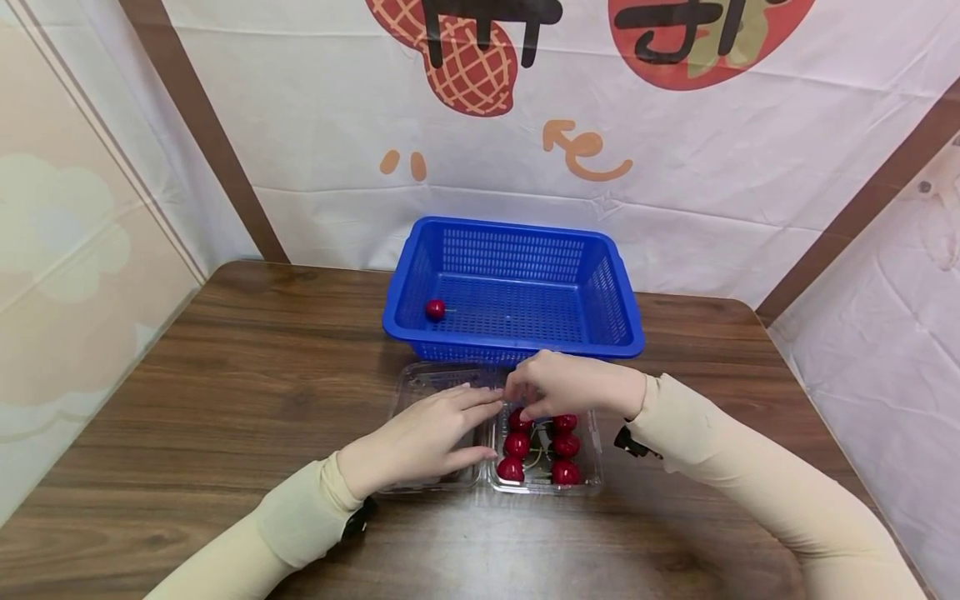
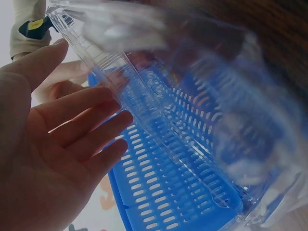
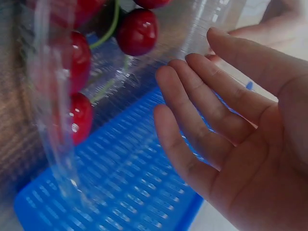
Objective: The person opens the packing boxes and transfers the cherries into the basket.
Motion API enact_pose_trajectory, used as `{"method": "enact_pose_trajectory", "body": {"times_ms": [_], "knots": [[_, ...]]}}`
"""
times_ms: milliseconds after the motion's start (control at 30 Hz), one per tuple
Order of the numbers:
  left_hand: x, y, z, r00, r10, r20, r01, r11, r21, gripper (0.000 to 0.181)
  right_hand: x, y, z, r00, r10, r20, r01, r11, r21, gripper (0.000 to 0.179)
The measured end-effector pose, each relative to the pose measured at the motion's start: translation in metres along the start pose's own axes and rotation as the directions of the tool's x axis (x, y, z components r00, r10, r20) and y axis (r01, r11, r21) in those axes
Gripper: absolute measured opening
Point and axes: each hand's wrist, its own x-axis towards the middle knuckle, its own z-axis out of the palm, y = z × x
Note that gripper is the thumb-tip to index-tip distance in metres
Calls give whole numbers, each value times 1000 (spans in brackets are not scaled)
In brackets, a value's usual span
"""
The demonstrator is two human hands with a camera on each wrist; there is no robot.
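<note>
Cherries in the clear box on the counter: best nudged lightly into line, stems tucked inside, lid steadied. Noted: left hand over the lid, fingers straight; right hand over the box's far end, fingers loosely bent, no fruit seen gripped, contact unclear. Contents: six visible in two columns in the box, one at the blue basket's left side.

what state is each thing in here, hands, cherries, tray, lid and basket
left hand: fingers extended, gripping nothing
right hand: fingers loosely bent, gripping nothing
clear tray: open, holding at least six cherries
clear lid: open, left of the tray
cherries in the tray: two columns
blue basket: upright, open-topped, holding one cherry
lone cherry: on the basket floor
</note>
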Motion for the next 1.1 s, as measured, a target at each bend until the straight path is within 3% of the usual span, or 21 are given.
{"method": "enact_pose_trajectory", "body": {"times_ms": [633,1100], "knots": [[-1,1,-2,1000,-16,10,16,1000,-8,57,3,9,11,997,67,39,-65,996,-59,30],[-1,3,-2,1000,-17,15,17,1000,0,58,7,14,22,999,8,39,-4,995,-101,29]]}}
